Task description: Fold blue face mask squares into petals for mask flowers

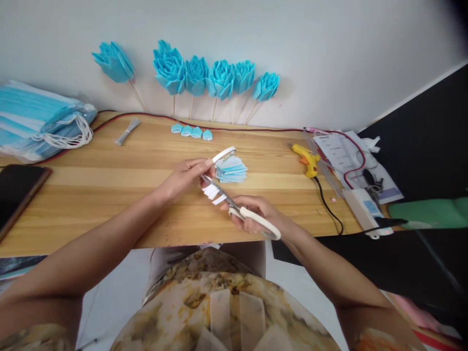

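My left hand pinches a narrow roll of white tape at its near edge. Cream-handled scissors are gripped in my right hand, their blades pointing up and left to my left fingertips. Several short white strips hang along the blades, apparently cut tape. Whether the blades are closed on the tape is hard to make out. Just beyond my hands lies a fanned pile of blue and white cut pieces. Farther back, folded blue petals sit in a short row.
Blue flowers on sticks lean against the wall. A bag of face masks, a bundle of thin strips and a phone are at left. To the right lie a yellow glue gun, papers and a power strip.
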### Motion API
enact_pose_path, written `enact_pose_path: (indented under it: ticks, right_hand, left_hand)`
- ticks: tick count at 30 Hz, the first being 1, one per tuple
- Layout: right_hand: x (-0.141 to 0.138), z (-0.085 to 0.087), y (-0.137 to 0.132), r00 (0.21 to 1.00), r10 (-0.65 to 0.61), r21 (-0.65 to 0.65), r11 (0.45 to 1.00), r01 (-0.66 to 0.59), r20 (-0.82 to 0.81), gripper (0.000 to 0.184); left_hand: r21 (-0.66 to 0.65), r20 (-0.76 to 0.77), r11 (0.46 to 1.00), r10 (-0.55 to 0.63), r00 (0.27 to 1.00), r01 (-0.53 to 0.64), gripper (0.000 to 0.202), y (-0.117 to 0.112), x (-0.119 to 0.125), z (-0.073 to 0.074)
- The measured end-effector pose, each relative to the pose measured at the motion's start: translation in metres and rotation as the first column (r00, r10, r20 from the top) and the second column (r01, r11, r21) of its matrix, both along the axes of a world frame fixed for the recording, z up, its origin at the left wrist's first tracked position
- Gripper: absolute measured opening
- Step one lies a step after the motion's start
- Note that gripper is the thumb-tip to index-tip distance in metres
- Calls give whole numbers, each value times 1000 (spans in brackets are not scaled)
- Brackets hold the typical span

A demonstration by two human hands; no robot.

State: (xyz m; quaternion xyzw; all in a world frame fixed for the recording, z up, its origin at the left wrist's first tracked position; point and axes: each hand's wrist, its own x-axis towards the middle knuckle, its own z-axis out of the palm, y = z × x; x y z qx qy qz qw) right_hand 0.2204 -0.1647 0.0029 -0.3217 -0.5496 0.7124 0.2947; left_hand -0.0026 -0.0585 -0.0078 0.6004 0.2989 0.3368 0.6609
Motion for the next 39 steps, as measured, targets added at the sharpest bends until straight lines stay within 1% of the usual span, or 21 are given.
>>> enact_pose_path:
  ticks: [3,5,9,12,14,17,19,22,24,27,30,33,36,39]
  right_hand:
    - [11,-4,1,999,-15,42,999,18,-51,58]
    - [14,-6,2,997,-35,37,999,37,-75,56]
    - [14,-9,4,994,-41,23,999,44,-105,56]
    - [14,-10,4,993,-35,21,999,38,-112,55]
    - [15,-11,3,991,-52,22,998,55,-120,53]
    - [16,-13,2,985,-102,21,994,106,-138,48]
    - [17,-13,1,981,-128,19,991,132,-145,46]
    - [16,-13,1,980,-126,17,991,131,-152,46]
    - [16,-13,1,981,-107,16,994,111,-161,47]
    - [15,-14,1,984,-88,14,996,92,-156,49]
    - [15,-12,1,984,-90,16,996,93,-151,50]
    - [15,-10,0,984,-97,14,995,100,-150,49]
    - [15,-9,0,985,-101,3,995,102,-141,48]
    - [15,-11,0,985,-77,-8,997,77,-154,49]
  left_hand:
    - [-49,44,999,21,999,-19,50,2,1,-1]
    - [-60,61,998,19,998,-15,53,2,1,-1]
    - [-46,61,999,-1,998,4,56,0,1,-2]
    - [-57,92,998,15,996,-10,55,1,1,-5]
    - [-117,157,993,16,987,2,52,2,2,-5]
    - [-266,259,959,-27,965,98,40,4,2,-2]
    - [-317,294,937,-47,955,144,30,4,2,-1]
    - [-305,304,944,-29,952,126,20,4,1,-1]
    - [-280,292,954,-18,956,103,19,4,0,-1]
    - [-251,272,957,-73,960,144,24,4,0,0]
    - [-259,257,945,-130,958,198,22,3,1,4]
    - [-246,225,955,-112,968,167,20,2,2,6]
    - [-207,208,970,-80,975,124,26,0,2,4]
    - [-177,213,978,-68,975,107,32,0,2,2]
